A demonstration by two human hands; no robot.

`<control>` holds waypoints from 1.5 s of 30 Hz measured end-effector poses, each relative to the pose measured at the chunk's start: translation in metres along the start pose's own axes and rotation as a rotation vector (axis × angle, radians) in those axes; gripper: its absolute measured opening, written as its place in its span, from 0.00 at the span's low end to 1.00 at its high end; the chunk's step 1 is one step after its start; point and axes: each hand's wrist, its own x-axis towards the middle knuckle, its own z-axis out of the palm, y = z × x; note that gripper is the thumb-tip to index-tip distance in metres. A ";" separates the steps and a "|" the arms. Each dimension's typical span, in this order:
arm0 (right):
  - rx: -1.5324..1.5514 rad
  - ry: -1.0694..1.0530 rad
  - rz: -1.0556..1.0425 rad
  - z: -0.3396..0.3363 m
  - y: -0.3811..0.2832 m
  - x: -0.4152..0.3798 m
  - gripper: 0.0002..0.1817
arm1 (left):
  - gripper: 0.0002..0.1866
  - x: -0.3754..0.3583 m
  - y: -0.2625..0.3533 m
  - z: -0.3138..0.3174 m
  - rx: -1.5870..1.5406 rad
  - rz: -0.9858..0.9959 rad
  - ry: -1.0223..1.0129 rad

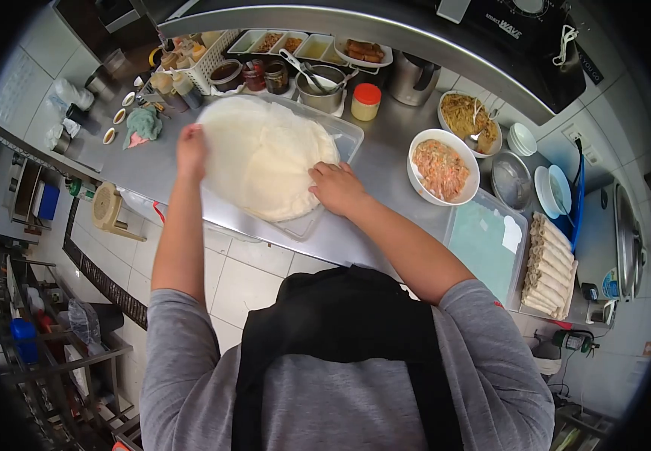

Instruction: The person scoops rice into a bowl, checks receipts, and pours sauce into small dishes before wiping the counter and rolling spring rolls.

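A stack of thin, round, pale spring roll wrappers (284, 161) lies on a clear plastic tray (352, 139) on the steel counter. My left hand (192, 152) is closed in a pinch at the left edge of a wrapper (220, 131), which looks raised and slightly blurred there. At the right edge of the stack, my right hand (338, 188) rests with its fingers spread on the wrappers. To the right stands a white bowl (425, 184) of shredded orange-and-white filling (440, 169). Rolled wrappers (547, 267) are piled at the far right.
Behind the stack are a pot (318, 98) with utensils, a red-lidded jar (366, 101), sauce jars (276, 77) and a metal pitcher (413, 79). A noodle bowl (457, 109) and a greenish board (479, 244) are on the right. A steel shelf (386, 37) overhangs the back.
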 end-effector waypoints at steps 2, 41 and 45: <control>0.022 -0.018 0.009 0.000 0.000 -0.001 0.21 | 0.09 0.026 0.015 -0.034 -0.029 0.062 0.116; -0.107 -0.022 -0.160 -0.021 0.004 0.016 0.05 | 0.14 -0.013 0.103 0.064 -0.387 -0.101 -0.359; 0.076 0.077 -0.161 -0.037 0.000 0.005 0.05 | 0.23 0.001 0.023 0.036 0.041 -0.092 -0.062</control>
